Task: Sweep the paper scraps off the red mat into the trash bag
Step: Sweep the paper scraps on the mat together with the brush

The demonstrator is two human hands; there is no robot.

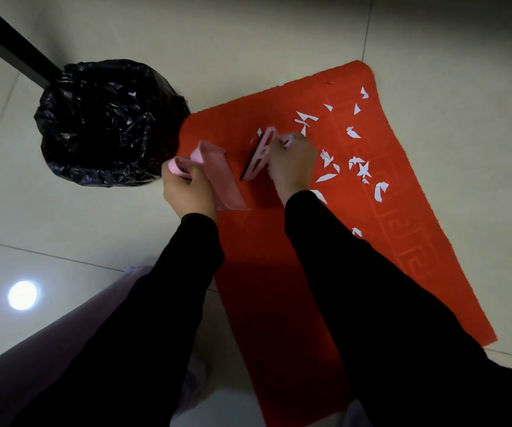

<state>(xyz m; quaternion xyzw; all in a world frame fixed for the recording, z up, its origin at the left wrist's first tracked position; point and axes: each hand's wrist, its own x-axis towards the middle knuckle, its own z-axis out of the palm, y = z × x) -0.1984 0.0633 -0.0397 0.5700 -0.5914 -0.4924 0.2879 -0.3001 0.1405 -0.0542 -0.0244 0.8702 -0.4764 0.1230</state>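
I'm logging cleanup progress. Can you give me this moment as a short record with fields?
left hand: grips pink dustpan at the red mat's left edge
right hand: grips pink brush on the mat
paper scraps: scattered on the mat, mostly right of the brush
trash bag: black, open, beside the mat's far-left corner
progress: no scraps seen in dustpan

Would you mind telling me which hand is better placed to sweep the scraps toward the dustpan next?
Probably the right hand: it holds the brush among the paper scraps, while the left hand only holds the dustpan.
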